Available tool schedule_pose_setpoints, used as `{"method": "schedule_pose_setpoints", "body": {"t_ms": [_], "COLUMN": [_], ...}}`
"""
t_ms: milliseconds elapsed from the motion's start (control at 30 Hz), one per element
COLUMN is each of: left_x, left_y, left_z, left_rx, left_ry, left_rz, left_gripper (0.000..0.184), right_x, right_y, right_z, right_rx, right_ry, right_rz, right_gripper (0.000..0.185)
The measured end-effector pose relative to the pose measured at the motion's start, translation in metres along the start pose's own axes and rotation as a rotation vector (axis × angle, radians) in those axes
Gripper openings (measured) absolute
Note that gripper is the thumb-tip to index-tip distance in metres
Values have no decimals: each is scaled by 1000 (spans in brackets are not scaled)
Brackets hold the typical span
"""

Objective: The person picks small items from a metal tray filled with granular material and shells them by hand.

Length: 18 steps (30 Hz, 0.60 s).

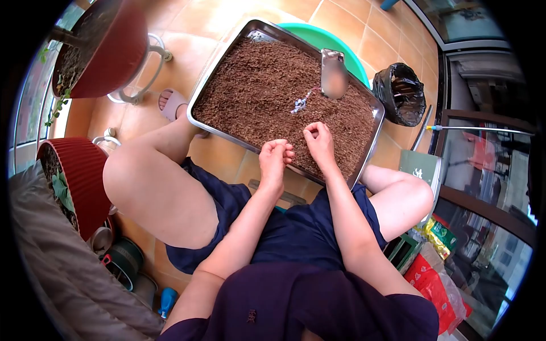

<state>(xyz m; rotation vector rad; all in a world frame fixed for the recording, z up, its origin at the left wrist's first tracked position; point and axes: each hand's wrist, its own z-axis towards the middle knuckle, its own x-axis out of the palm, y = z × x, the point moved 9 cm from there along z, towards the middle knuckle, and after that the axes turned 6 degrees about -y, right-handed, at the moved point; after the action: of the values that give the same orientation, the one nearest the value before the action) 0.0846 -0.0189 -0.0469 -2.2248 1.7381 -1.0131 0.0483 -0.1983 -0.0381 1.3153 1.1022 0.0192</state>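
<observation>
A large metal tray [223,135] full of brown, crumbly soil [256,85] lies in front of me. Over its near edge is my left hand [275,159], fingers curled together, thumb against the forefinger. My right hand [319,145] hovers above the soil to the right, its thumb and fingertips pinched. Whether either hand holds something small, I cannot make out. Beyond them, a phone [333,65] rests at the tray's far side, with a beaded strap [298,104] trailing onto the soil.
A green basin [318,35] shows behind the tray. To the right stands a bin lined with a black bag [400,94]. Red plant pots [116,51] are at the left, one on a white wheeled stand [133,94]. A red plastic bag [435,290] lies lower right.
</observation>
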Motion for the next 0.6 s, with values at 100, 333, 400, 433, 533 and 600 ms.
{"method": "schedule_pose_setpoints", "body": {"t_ms": [100, 333, 400, 433, 533, 600], "left_x": [-2, 7, 10, 12, 17, 19], "left_y": [3, 2, 1, 0, 0, 0], "left_z": [1, -5, -8, -8, -8, -7], "left_rx": [10, -24, -38, -34, -40, -63], "left_ry": [-8, 84, 101, 107, 142, 187], "left_rz": [13, -22, -49, -65, -147, -252], "left_gripper": [12, 22, 23, 24, 27, 29], "right_x": [-1, -7, -6, -7, -9, -5], "right_y": [-23, 10, 23, 27, 39, 60], "right_z": [-11, -35, -39, -41, -47, -57], "right_rx": [316, 457, 399, 364, 242, 48], "right_ry": [103, 195, 226, 222, 212, 283], "right_rz": [464, 764, 783, 720, 496, 336], "right_gripper": [17, 17, 17, 16, 14, 15]}}
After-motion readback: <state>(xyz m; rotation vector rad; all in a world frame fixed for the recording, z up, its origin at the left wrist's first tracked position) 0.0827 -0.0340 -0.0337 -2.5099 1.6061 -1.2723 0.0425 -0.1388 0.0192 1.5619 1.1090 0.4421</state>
